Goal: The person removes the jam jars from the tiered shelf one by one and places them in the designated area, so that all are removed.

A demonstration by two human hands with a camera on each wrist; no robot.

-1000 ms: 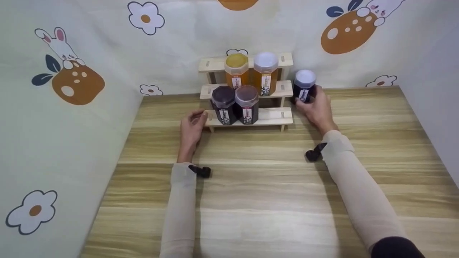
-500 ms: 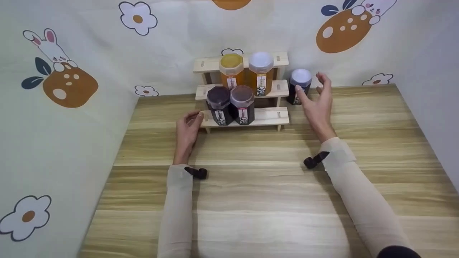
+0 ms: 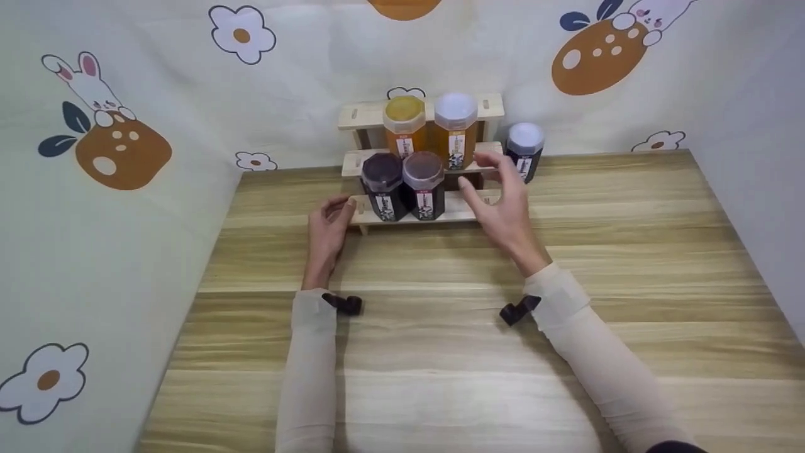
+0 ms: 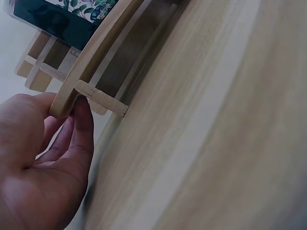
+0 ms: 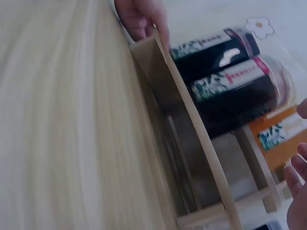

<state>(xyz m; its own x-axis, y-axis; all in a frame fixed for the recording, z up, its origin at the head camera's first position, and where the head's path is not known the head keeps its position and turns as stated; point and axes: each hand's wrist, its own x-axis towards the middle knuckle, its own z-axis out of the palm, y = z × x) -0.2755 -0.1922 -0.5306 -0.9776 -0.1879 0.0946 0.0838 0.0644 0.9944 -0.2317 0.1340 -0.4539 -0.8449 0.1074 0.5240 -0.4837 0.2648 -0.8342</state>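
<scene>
Pinching rack [image 3: 357, 162] by bottom step's [image 3: 460, 212] left end: left hand [image 3: 328, 229] | right hand [image 3: 508, 211] spread wide over rack's right end | two dark jars [image 3: 385, 192] upright on bottom step | two orange jars [image 3: 455, 141] on middle step [image 3: 495, 147] | white-lidded jar [image 3: 524, 151] on table [image 3: 402, 346], right of rack

rack [image 3: 355, 117]: on table [image 3: 427, 283] | front jars [image 3: 424, 189]: bottom tier [image 3: 457, 206], left | rear jars [image 3: 455, 133]: middle tier [image 3: 353, 162] | lone jar [image 3: 525, 141]: right of rack

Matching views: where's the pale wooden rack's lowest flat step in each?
Head: lowest step, just above centre.
Left wrist: lowest step, upper left, slanting to the top edge.
Right wrist: lowest step, centre, slanting down rightward.
Shared landmark: the bare left hand at its end.
</scene>
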